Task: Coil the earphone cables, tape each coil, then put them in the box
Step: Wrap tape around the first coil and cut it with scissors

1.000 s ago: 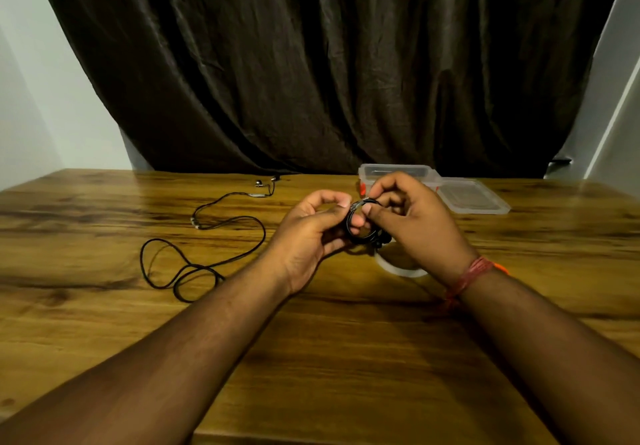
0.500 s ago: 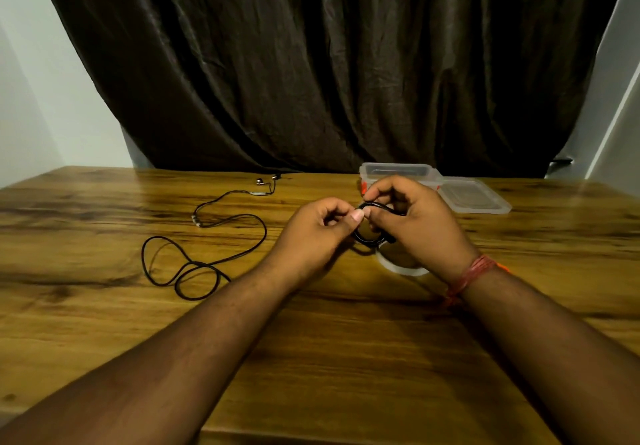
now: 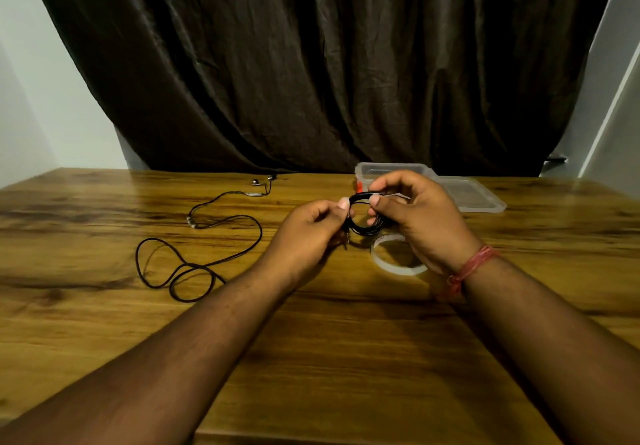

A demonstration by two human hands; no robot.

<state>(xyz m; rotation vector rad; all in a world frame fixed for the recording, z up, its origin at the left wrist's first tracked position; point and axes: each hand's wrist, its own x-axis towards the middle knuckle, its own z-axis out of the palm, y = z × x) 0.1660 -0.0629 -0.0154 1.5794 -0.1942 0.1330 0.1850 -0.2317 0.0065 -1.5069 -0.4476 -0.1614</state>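
Note:
A small black coil of earphone cable (image 3: 363,228) hangs between both hands above the table's middle. My left hand (image 3: 311,233) pinches its left side with thumb and fingertips. My right hand (image 3: 415,216) grips its top and right side with curled fingers. Directly under the right hand lies a roll of clear tape (image 3: 394,261) on the wood. A second black earphone cable (image 3: 197,247) sprawls uncoiled to the left, its earbuds (image 3: 261,181) near the far edge. The clear plastic box (image 3: 388,170) stands behind my hands.
The box's clear lid (image 3: 474,198) lies flat to the right of the box. The wooden table (image 3: 311,358) runs to a dark curtain (image 3: 311,63) at the back. A red thread band (image 3: 471,264) circles my right wrist.
Both hands have lifted slightly and turned the coil between them; my right fingers have shifted along its top. The loose cable, tape and box have not moved.

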